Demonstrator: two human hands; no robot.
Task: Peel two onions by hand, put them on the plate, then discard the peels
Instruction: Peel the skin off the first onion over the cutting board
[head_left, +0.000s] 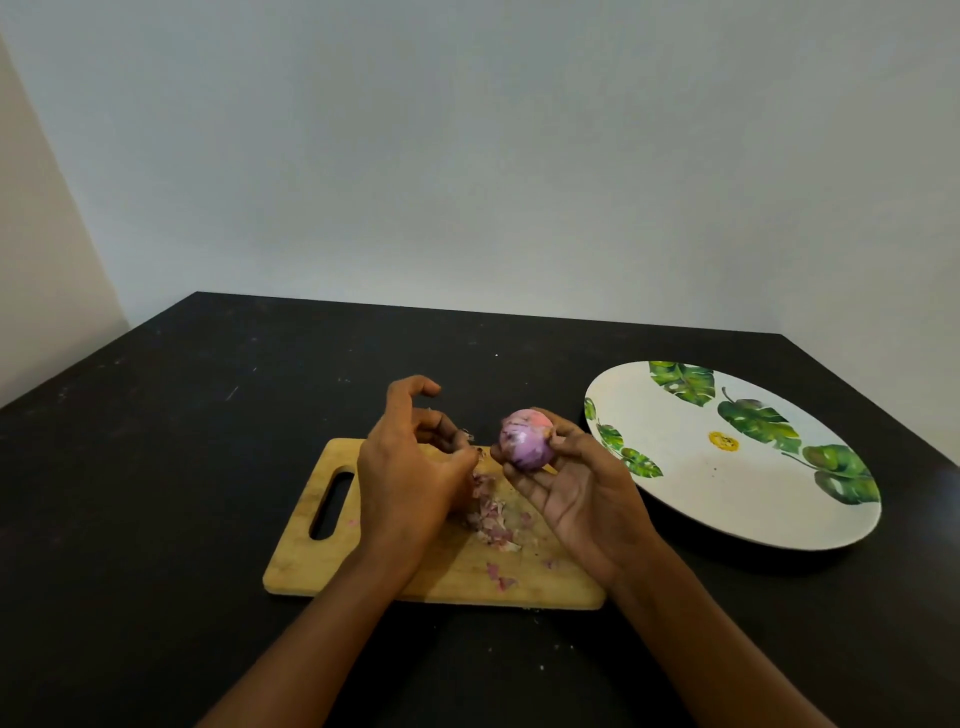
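My right hand holds a purple onion in its fingertips, above the far right part of the wooden cutting board. The onion looks mostly peeled, smooth and shiny. My left hand hovers just left of the onion, thumb and fingers pinched on a small scrap of peel. A pile of pink and white onion peels lies on the board under my hands. The white plate with green leaf prints sits to the right with nothing on it. I see no second onion.
Everything rests on a dark table pushed against a pale wall. The cutting board has a handle slot at its left end. A few peel crumbs lie on the table near the board's front edge.
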